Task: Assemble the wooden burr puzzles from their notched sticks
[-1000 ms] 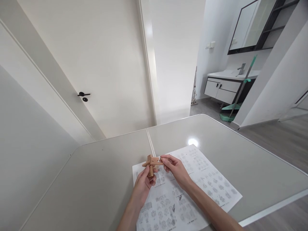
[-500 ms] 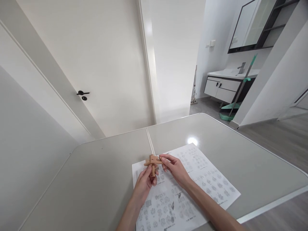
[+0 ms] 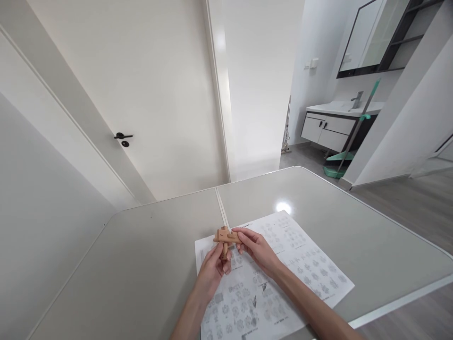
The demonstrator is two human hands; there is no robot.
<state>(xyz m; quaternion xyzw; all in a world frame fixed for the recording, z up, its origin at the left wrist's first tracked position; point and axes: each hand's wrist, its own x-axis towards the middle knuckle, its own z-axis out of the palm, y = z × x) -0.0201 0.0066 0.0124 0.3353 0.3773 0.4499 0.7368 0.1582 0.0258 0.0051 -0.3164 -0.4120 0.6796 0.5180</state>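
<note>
Wooden assembly | pinched above left hand | right hand clamped on right end (paper beneath)

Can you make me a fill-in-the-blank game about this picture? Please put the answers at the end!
1. The left hand and right hand hold notched pieces made of ____.
2. The printed paper sheet lies on the table, ____ the two hands.
3. The door handle is the colour ____.
4. The dustpan is the colour ____.

Missing words: wood; under; black; green.
</note>
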